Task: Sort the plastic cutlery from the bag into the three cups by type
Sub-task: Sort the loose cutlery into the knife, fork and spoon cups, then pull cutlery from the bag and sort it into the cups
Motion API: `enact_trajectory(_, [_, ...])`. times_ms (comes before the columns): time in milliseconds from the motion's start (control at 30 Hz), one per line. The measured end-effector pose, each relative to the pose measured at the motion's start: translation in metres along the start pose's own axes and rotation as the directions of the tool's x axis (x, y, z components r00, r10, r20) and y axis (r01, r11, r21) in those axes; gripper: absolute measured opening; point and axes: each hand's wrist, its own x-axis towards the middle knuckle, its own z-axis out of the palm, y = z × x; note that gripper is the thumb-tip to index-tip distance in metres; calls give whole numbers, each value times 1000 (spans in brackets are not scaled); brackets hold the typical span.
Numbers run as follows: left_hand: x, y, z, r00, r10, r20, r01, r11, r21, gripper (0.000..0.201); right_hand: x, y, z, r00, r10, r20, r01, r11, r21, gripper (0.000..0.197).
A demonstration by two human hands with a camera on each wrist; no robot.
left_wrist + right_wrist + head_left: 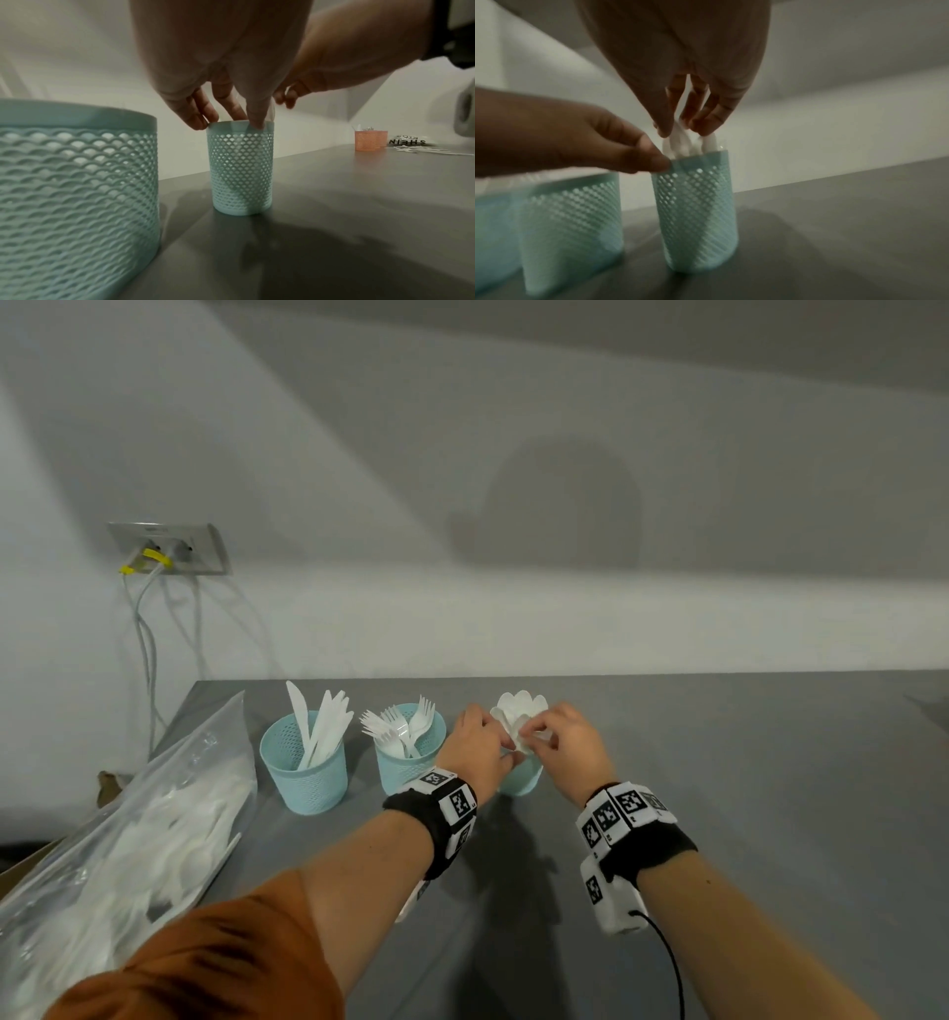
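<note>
The white plastic spoons (518, 719) stand bowl-up in the pale teal perforated plastic cup (521, 780), rightmost of three near the grey table's (719, 788) back edge. The right hand (572, 737) pinches their tops, apparently settling them, while the left hand (475, 744) holds the cup's rim with curled fingertips (253, 119), likely to steady it. The fork cup (408, 762) and knife cup (305, 770) stand leftward; the clear plastic bag (128, 839) of cutlery lies at the left edge, within reach.
</note>
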Motion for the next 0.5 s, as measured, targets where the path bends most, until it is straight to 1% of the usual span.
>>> enact_trajectory(133, [-1, 4, -5, 999, -14, 31, 14, 1000, -3, 30, -3, 14, -3, 998, 56, 28, -53, 995, -82, 22])
enact_trajectory(267, [-17, 2, -21, 997, 19, 77, -18, 1000, -14, 36, -10, -4, -2, 998, 63, -4, -63, 984, -169, 32])
enact_trajectory(333, [-34, -5, -36, 999, 34, 36, -32, 999, -43, 33, -14, -25, 3, 1000, 8, -22, -12, 984, -176, 32])
enact_trajectory(367, [-44, -10, -45, 1000, 28, -3, -28, 998, -59, 30, -16, -37, 8, 999, -42, -16, 39, 987, -153, 30])
enact_trajectory(433, [-67, -24, -64, 995, -17, -96, 11, 998, -62, 22, -22, -65, 23, 988, -153, 34, 155, 985, -75, 24])
enact_trajectory(500, [-92, -45, -86, 976, -102, -193, 86, 992, -88, 14, -29, -93, 43, 972, -211, 103, 212, 977, 4, 23])
